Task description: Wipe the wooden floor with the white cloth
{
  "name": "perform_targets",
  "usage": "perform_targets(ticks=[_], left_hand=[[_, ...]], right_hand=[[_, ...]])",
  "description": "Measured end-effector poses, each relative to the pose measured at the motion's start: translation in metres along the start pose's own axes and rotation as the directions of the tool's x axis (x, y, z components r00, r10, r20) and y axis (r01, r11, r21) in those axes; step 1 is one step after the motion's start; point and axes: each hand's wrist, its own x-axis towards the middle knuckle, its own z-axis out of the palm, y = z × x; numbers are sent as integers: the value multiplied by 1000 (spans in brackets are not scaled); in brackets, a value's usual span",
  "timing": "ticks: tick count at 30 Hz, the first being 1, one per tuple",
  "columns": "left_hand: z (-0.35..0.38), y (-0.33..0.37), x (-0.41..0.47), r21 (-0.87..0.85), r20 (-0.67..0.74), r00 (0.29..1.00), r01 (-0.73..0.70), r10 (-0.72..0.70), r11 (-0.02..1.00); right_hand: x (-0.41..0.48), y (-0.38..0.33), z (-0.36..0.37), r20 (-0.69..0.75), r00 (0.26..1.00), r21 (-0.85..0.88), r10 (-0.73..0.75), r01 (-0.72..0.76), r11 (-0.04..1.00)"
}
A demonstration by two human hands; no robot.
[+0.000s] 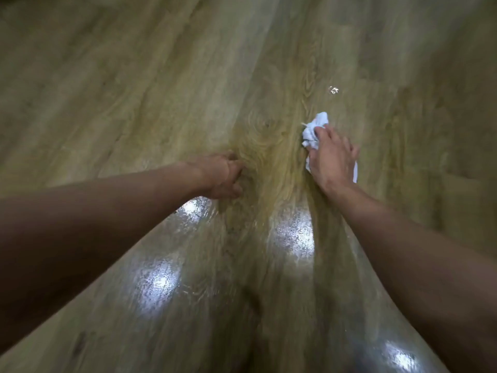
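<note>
Bare forearms (94, 224) reach over the glossy wooden floor (134, 76). Left hand (224, 176) rests on the boards, fingers curled under, holding nothing. Right hand (332, 157) presses spread, nearly straight fingers onto the crumpled white cloth (314, 127); open boards lie all around.

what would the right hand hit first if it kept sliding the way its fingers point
Only the white cloth bunched ahead of the right hand; beyond that, bare wooden floor. A small shiny spot seems just right of that line.
</note>
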Motion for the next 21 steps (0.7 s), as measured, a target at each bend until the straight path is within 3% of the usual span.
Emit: perform_targets(ticks=[2,3,5,7,9,10,11,13,15,16,19,21], left_hand=[[15,-21,-7,-75,-70,996,51,-57,996],[25,-31,-10,-127,-139,987,67,-84,990],[47,-45,-16,-207,-298,945,75,-136,976],[62,-50,-19,-218,-401,907,42,-128,975],[70,-54,-24,-207,-422,902,-1,-88,978],[73,-60,-25,-205,-432,899,-21,-72,979],[74,-67,-26,-209,-455,888,-32,-68,977],[77,-83,-29,-239,-508,856,-33,-96,970],[79,-99,-35,-279,-538,834,-37,-124,960],[79,-106,-38,-295,-540,831,-37,-135,955],[82,-134,-45,-344,-558,809,-21,-186,939],[87,-153,-52,-390,-578,772,23,-264,921]], right_hand=[[-6,-23,5,-3,999,3,53,-53,999],[-15,-37,10,-8,1000,3,4,-4,1000],[-43,-66,24,-28,967,3,-253,253,967],[-63,-82,32,-12,845,4,-534,534,845],[-49,-86,32,24,729,6,-684,684,729],[-35,-87,31,35,742,-6,-670,670,742],[-18,-87,29,24,801,-25,-598,598,801],[13,-94,30,-26,939,-58,-344,342,938],[23,-116,33,-50,986,-66,-157,154,986],[17,-131,38,-44,989,-70,-142,139,988],[-25,-173,51,-18,924,-4,-382,382,924],[-52,-189,55,60,773,7,-632,633,774]])
